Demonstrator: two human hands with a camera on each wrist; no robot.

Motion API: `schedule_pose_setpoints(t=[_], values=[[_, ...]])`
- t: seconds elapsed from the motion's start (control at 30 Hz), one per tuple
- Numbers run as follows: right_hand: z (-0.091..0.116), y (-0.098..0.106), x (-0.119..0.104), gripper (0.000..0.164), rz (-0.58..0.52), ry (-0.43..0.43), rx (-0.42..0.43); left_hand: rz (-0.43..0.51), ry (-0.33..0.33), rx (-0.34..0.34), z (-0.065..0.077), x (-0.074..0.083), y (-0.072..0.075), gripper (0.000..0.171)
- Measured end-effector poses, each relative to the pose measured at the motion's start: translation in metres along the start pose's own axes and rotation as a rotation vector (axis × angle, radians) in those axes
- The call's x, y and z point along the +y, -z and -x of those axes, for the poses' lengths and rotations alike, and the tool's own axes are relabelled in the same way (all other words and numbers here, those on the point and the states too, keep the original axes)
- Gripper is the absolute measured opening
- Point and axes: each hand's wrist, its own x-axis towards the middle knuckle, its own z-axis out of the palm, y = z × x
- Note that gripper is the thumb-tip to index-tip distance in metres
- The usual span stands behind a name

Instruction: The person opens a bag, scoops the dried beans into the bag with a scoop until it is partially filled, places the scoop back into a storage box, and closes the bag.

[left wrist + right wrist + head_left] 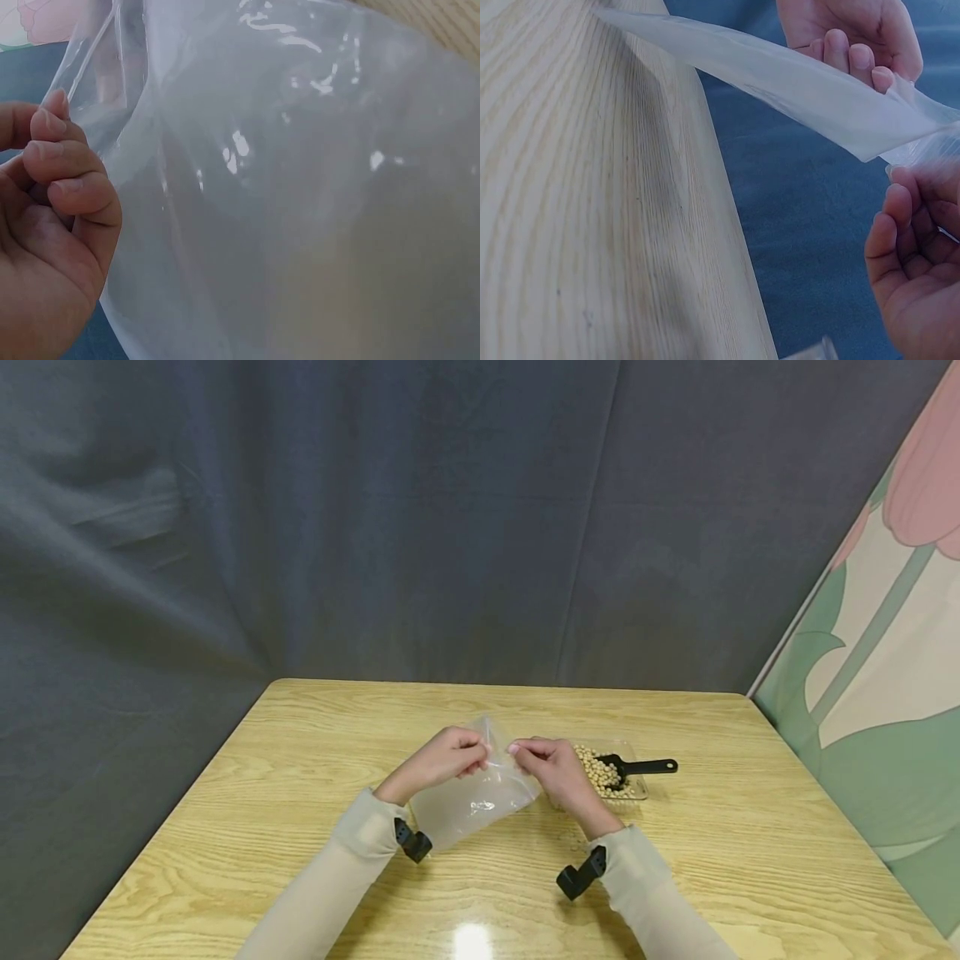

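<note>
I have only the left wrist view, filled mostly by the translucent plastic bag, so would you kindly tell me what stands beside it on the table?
Observer: In the head view, a clear rectangular plastic container of round, pale-yellow beans stands on the pale wood-grain table, right of the translucent plastic bag.
Operator: Thank you; is there a tool in that container?
Observer: Yes, a black scoop rests among the beans, its handle reaching out past the container's right side.

soft light brightens the wooden table [480, 885], a white glare spot on its near side; the dark curtain [420, 543] is dim. small highlights speckle the plastic bag [300, 187]. soft shadow streaks the right wrist view.
</note>
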Motion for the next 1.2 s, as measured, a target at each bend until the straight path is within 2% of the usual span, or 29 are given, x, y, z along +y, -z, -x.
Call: schedule_pose_setpoints(t=[0.2,0.43,0.67,1.2], values=[[0.000,0.001,0.002,0.026,-0.003,0.018,-0.002,-0.003,-0.006,-0.011,0.002,0.001,0.001,0.027],[0.000,0.002,0.004,0.026,0.023,0.111,0.009,0.007,-0.019,-0.026,0.004,0.001,0.002,0.028],[0.001,0.006,-0.001,0.025,0.070,0.073,-0.007,0.021,-0.026,-0.038,0.004,-0.002,0.003,0.029],[-0.005,0.013,0.011,0.027,0.138,0.092,-0.003,0.036,-0.060,-0.087,0.006,-0.005,0.007,0.029]])
